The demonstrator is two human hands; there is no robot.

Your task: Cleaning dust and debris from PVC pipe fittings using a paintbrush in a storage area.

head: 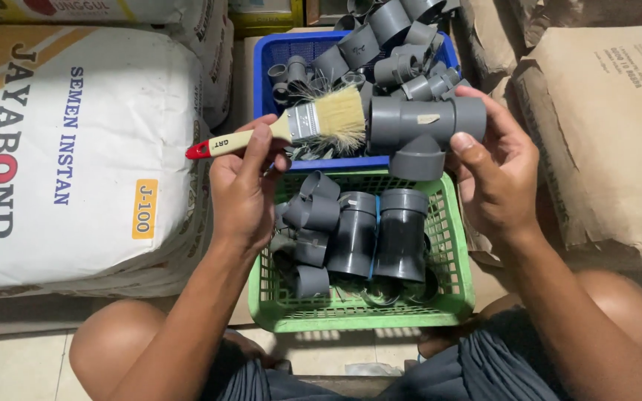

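Beside white sack [76,148], left hand [243,186] holding brush [291,126], right hand [495,174] gripping grey tee [425,126]

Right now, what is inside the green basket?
The green basket holds grey pipe fittings: two large ones side by side, with smaller ones to their left. The left hand covers its left corner, and the basket's bottom under the fittings is mostly hidden.

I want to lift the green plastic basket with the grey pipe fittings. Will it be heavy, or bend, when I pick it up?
The green plastic lattice basket holds several thick grey pipe fittings, so it is probably fairly heavy for its size. Its thin open-mesh walls may flex if lifted by one rim. The loose fittings would likely slide or roll inside when it tilts.
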